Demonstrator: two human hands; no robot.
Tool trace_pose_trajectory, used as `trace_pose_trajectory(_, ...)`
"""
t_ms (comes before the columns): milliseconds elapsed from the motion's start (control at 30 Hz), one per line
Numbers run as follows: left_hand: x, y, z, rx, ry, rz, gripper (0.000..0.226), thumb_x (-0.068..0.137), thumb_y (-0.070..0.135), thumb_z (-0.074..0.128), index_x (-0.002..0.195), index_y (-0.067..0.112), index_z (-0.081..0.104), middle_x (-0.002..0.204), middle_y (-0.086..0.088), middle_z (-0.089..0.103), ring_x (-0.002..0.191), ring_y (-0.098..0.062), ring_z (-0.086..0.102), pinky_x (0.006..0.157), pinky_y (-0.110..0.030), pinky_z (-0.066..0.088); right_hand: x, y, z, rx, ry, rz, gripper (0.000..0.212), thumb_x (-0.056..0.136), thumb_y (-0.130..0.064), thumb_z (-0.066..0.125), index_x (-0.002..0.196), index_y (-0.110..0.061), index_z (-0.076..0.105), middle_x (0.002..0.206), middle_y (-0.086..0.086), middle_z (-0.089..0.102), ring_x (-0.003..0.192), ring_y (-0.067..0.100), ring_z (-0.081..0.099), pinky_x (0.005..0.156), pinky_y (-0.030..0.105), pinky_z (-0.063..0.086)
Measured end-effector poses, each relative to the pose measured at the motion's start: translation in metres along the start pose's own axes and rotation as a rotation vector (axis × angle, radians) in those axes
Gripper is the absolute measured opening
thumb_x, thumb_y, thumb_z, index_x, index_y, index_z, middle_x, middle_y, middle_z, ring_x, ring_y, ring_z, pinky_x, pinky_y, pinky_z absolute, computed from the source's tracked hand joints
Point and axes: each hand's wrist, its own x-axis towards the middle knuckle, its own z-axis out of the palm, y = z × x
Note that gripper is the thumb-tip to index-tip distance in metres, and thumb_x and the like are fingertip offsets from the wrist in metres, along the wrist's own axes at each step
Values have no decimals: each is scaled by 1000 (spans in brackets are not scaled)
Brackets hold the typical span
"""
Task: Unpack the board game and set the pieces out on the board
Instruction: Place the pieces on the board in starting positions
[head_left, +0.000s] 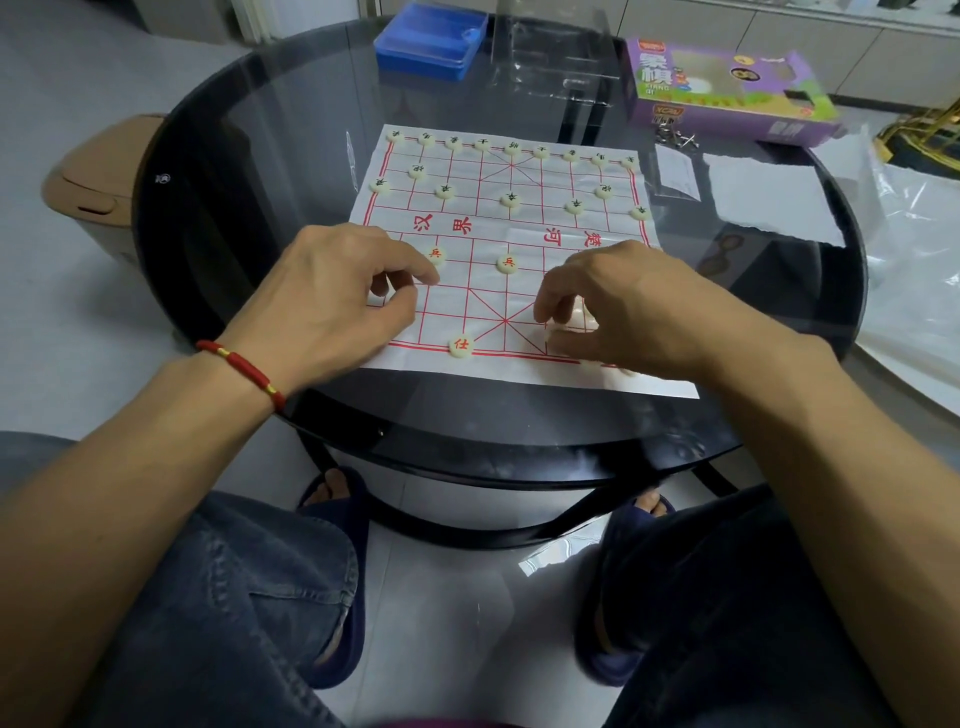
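Home; glass round table (223, 171); slippers (337, 571); lidded bin (98, 176)

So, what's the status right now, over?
Both hands over near rows: left hand and right hand curled, grip unclear. Board: far side filled, near side sparse. Nothing blocking.

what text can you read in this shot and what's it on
"象棋" and "XIANG QI": front of the purple game box
"楚河" and "汉界", upside down to the camera: river band of the paper board
"仕" in red: piece on the near edge line
"兵" in red: piece at mid board
Dark-inked far pieces, the box's small print, the paper slip: too small or blurred to read.
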Motion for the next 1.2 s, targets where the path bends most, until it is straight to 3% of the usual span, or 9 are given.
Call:
trace_pose_trajectory(200,1,0,-1,-2,6,-6,23,93,18,64,114,18,75,107,-4,72,87,-14,62,79,-22,44,-1,6,0,38,-23,-33,33,92,-33,72,124,-29,66,112,-11,65,77,-2,51,70,17,46)
trace_pose_trajectory(300,0,1,-2,-5,15,-1,23,93,17,64,113,19,75,106,-2,73,86,-14,62,78,-22,45,-1,8,0,59,-21,-27,27,92,-35,72,119,-31,69,108,-12,68,78,-4,53,71,23,51)
trace_pose_trajectory(500,0,2,-3,2,12,-4,23,93,18,64,113,18,75,106,-3,73,86,-15,62,79,-23,46,-3,9,-5,78,46,-40,25,93,-26,71,118,-26,72,108,-11,69,72,-9,51,62,8,34)
trace_pose_trajectory(733,4,-12,-6,27,82,-63,22,94,22,65,114,20,75,107,-1,72,81,-10,60,70,-17,43,0,-9,-1,132,194,-81,23,94,-29,69,116,-24,71,108,-10,69,64,-14,48,58,6,34)
trace_pose_trajectory(800,2,-15,-7,28,108,-92,22,94,22,64,113,20,75,107,-2,72,81,-11,60,66,-16,42,11,-28,5,143,230,-145,20,94,-29,68,113,-25,73,106,-10,70,64,-14,44,63,9,35)
trace_pose_trajectory(867,1,-18,-10,40,132,-110,20,94,21,64,110,19,76,106,-2,73,81,-14,61,65,-17,42,24,-47,11,150,269,-185,19,93,-28,68,111,-26,74,104,-10,71,65,-10,42,65,22,44)
trace_pose_trajectory(967,-1,-22,-17,31,192,-156,19,93,19,63,106,19,78,104,-2,75,83,-15,64,72,-21,46,44,-74,19,144,288,-213,21,94,-30,67,114,-28,73,108,-10,72,78,0,47,70,33,52)
trace_pose_trajectory(1100,-4,-26,-24,-1,257,-206,20,92,18,61,101,22,78,100,2,76,82,-10,63,77,-17,45,61,-96,30,110,255,-212,24,94,-29,66,118,-27,67,115,-8,70,104,16,60,76,40,55)
trace_pose_trajectory(1200,-5,-28,-27,-11,267,-220,20,94,18,60,104,21,77,100,2,75,83,-7,60,78,-15,43,65,-99,34,86,224,-207,25,94,-29,66,118,-27,65,114,-6,70,105,19,60,77,41,55)
